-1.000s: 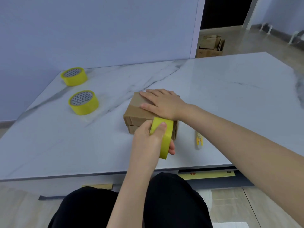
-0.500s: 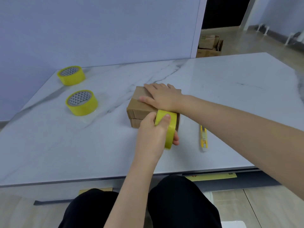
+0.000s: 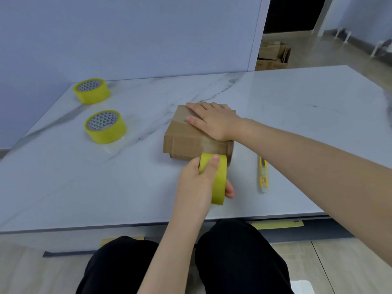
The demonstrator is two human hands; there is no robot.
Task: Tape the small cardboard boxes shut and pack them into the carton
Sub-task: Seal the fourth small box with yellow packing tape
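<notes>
Now tape roll (image 3: pixel 220 183) lower against box (image 3: pixel 186 143)

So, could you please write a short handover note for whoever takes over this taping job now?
Left grip holds the yellow tape roll at the near face of the small box.
Right grip presses flat on the box top.
The tape strip runs over the top and down the near face, uncut.
Knife lies right of the box; spare rolls sit far left.
Remaining: cut the tape, pack the box.

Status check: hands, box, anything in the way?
Left hand grips tape roll, near side of small box. Right hand flat on its top. Utility knife lies right of box, apart.
</notes>
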